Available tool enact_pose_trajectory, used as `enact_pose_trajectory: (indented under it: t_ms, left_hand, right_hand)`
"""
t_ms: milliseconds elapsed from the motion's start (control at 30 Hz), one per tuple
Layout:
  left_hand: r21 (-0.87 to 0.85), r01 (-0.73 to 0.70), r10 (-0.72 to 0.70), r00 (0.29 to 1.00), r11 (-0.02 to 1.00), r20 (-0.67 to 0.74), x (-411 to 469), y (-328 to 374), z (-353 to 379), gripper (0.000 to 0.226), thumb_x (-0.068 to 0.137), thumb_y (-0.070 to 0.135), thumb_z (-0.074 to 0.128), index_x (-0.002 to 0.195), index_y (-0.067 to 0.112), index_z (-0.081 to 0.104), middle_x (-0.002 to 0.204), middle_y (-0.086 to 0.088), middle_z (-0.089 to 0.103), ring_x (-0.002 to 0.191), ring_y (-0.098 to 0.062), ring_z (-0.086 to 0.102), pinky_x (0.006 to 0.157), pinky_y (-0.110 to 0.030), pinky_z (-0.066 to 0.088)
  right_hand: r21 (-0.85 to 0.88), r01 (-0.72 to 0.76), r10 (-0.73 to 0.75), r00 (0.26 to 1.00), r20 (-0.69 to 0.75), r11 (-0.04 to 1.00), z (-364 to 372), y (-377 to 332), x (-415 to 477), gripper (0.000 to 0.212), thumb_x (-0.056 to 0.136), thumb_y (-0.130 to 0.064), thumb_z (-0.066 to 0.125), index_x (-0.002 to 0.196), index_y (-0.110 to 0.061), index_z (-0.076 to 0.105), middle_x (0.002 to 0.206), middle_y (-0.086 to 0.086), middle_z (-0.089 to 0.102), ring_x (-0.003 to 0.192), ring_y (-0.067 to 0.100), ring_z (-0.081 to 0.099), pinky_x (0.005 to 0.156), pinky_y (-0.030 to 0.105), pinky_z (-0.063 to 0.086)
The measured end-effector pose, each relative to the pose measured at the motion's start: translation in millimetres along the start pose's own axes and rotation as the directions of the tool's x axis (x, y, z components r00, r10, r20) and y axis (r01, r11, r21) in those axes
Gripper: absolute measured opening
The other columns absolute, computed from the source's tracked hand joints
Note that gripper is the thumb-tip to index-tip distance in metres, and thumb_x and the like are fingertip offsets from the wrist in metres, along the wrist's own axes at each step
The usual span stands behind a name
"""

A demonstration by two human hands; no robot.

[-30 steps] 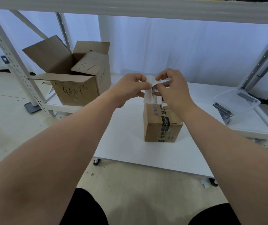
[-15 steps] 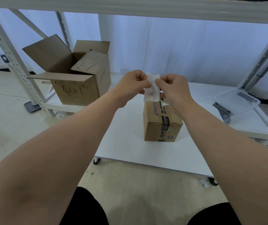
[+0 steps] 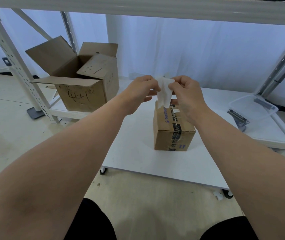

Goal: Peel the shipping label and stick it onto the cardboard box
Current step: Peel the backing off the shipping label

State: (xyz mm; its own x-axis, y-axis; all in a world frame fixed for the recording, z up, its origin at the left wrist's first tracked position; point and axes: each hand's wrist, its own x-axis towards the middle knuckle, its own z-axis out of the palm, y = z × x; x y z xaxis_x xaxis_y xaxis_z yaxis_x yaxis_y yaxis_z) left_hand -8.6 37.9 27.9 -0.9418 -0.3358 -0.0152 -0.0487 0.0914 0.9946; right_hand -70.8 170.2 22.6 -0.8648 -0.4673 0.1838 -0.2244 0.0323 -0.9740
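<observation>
White shipping label (image 3: 164,94) pinched between both hands, print hidden, above cardboard box (image 3: 173,130)

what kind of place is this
Probably a packing or storage room: white metal racking, an open carton on its low shelf, and a taped box on a wheeled table, awaiting the label.

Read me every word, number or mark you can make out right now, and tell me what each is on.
"DECATHLON": blue print along the top of the small sealed brown cardboard box on the white platform; a second, smaller copy runs on its tape.
"4+1", roughly: black handwriting on the front of the large open brown cardboard box; reading uncertain.
Strokes on that box's inner flap: illegible.
White shipping label in the hands: no print visible.
</observation>
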Motion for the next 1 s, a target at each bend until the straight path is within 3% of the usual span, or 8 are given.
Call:
enact_pose_trajectory:
  t_ms: [67,133,300,433,567,733,1000]
  left_hand:
    - [-0.018,-0.002,0.002,1.000,1.000,-0.001,-0.5,0.1,-0.4,0.019,0.084,0.008,0.052,0.068,0.018,0.048,0.086,0.001,0.060,0.088,-0.020,0.060,0.104,-0.043,0.042]
    - [-0.052,-0.007,0.007,1.000,0.999,0.007,-0.7,0.0,-1.1,0.014,0.082,0.010,0.054,0.072,0.018,0.048,0.088,0.001,0.060,0.090,-0.023,0.059,0.103,-0.043,0.042]
    - [-0.070,-0.039,0.038,0.999,0.997,-0.021,0.2,0.3,1.0,0.015,0.086,0.016,0.063,0.087,0.020,0.048,0.094,-0.001,0.058,0.085,-0.019,0.059,0.082,-0.032,0.050]
    - [-0.019,-0.047,0.046,0.998,0.999,-0.033,0.6,-0.3,0.8,0.015,0.088,0.020,0.062,0.096,0.018,0.050,0.093,0.000,0.058,0.082,-0.017,0.059,0.075,-0.027,0.050]
    - [0.006,-0.031,0.031,0.999,1.000,-0.020,0.1,-0.2,0.7,0.009,0.090,0.020,0.059,0.094,0.018,0.052,0.093,0.000,0.059,0.087,-0.019,0.058,0.080,-0.032,0.048]
    - [0.020,-0.031,0.031,0.999,0.999,-0.024,-1.0,0.5,-0.6,0.009,0.092,0.014,0.054,0.083,0.017,0.053,0.087,0.000,0.057,0.082,-0.018,0.055,0.076,-0.027,0.046]
    - [-0.114,-0.030,0.020,0.995,0.993,-0.095,-1.9,0.1,-3.7,0.017,0.091,0.015,0.056,0.076,0.018,0.051,0.085,-0.001,0.055,0.080,-0.019,0.054,0.070,-0.031,0.045]
  right_hand:
    - [0.003,-0.004,0.004,1.000,0.010,1.000,-0.2,-0.1,0.2,0.017,0.090,-0.007,0.048,0.081,-0.017,0.059,0.083,0.001,0.064,0.076,0.016,0.063,0.057,0.025,0.057]
    - [0.004,-0.009,0.009,1.000,0.016,1.000,0.4,0.3,0.7,0.018,0.088,-0.007,0.049,0.076,-0.017,0.058,0.083,0.003,0.062,0.077,0.017,0.061,0.065,0.032,0.057]
    - [-0.025,-0.018,0.018,1.000,-0.003,1.000,2.2,2.9,3.2,0.018,0.084,-0.014,0.053,0.067,-0.018,0.055,0.084,0.007,0.056,0.082,0.021,0.053,0.070,0.040,0.048]
    - [0.016,-0.052,0.051,0.998,0.027,0.999,2.4,2.7,3.5,0.009,0.085,-0.014,0.051,0.076,-0.012,0.054,0.089,0.010,0.054,0.083,0.022,0.052,0.068,0.040,0.048]
    - [0.095,-0.082,0.078,0.996,0.040,0.992,3.6,0.6,1.9,0.008,0.085,-0.010,0.046,0.078,-0.014,0.048,0.089,0.008,0.048,0.082,0.020,0.046,0.069,0.038,0.043]
    - [0.142,-0.105,0.109,0.994,-0.016,0.984,3.6,-1.8,1.3,0.018,0.083,-0.012,0.043,0.067,-0.019,0.040,0.082,0.005,0.043,0.083,0.021,0.041,0.072,0.038,0.036]
    - [0.262,-0.117,0.135,0.989,-0.052,0.958,2.9,-2.1,1.8,0.023,0.087,-0.010,0.045,0.066,-0.019,0.043,0.073,-0.001,0.048,0.069,0.015,0.046,0.065,0.029,0.040]
